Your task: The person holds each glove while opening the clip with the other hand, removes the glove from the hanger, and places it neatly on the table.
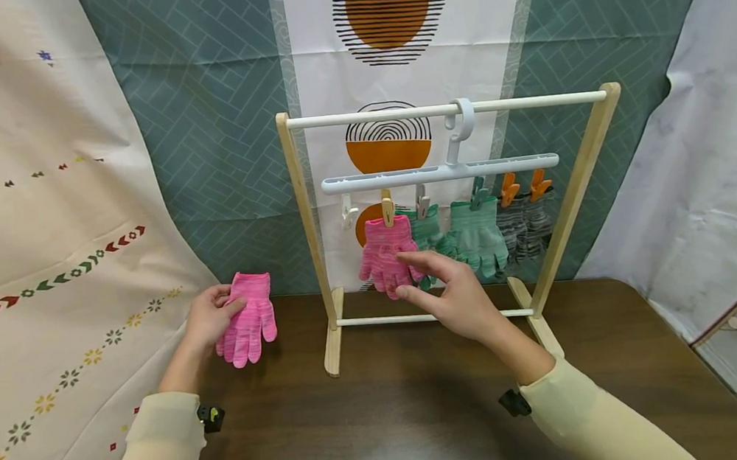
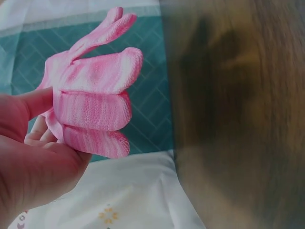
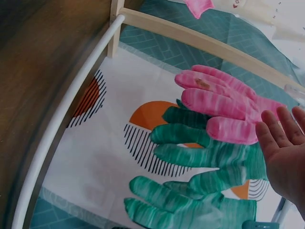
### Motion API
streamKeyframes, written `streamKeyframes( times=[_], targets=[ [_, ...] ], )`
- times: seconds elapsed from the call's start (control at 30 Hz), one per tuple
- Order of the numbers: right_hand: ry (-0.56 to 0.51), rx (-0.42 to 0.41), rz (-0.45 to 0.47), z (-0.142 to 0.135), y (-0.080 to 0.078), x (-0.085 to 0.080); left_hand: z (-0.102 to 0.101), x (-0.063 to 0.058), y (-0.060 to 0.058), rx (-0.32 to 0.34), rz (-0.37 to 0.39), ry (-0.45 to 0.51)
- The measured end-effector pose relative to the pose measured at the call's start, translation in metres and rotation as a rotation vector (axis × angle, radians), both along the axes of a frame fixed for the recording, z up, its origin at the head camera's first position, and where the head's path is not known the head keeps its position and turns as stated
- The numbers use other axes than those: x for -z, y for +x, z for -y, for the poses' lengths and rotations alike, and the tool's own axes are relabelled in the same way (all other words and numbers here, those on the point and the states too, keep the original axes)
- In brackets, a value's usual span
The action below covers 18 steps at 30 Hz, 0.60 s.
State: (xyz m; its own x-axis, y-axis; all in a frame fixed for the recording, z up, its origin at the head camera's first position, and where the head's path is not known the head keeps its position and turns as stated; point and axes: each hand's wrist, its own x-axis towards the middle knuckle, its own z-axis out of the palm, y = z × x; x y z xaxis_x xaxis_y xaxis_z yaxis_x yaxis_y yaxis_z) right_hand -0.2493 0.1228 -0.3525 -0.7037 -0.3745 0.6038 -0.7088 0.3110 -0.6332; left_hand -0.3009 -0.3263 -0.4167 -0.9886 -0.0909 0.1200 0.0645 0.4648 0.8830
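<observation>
Between thumb and fingers, my left hand (image 1: 209,318) pinches a pink knit glove (image 1: 248,321) near its cuff side, with the glove's fingers pointing down. A second pink glove (image 1: 387,252) hangs from a yellow clothespin (image 1: 387,208) on a pale hanger (image 1: 439,173). My right hand (image 1: 454,293) is beside that hanging glove, its thumb and fingers spread apart. In the right wrist view the fingers (image 3: 281,131) look straight and hold nothing. Green gloves (image 1: 478,234) hang to the right of the pink one, followed by dark grey gloves (image 1: 524,226) under orange clothespins (image 1: 509,188).
The hanger hooks over the top rail (image 1: 364,117) of a wooden rack (image 1: 305,206) on a brown table (image 1: 374,422). A white clothespin (image 1: 348,211) at the hanger's left end holds nothing. Patterned cloths (image 1: 217,111) stand behind and at the sides.
</observation>
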Motion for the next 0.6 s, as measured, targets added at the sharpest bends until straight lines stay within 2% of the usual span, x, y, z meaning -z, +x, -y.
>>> streamKeyframes(
  times=[0.13,0.37,0.6],
  targets=[
    [0.029,0.010,-0.008,-0.005,0.004,0.005,0.008,0.007,-0.005,-0.004,0.032,-0.076],
    [0.052,0.024,0.010,-0.016,0.010,0.014,0.018,0.018,-0.015,0.016,0.084,-0.110],
    [0.101,0.058,0.014,-0.025,0.015,0.024,0.026,0.028,-0.019,0.023,0.151,-0.191]
  ],
)
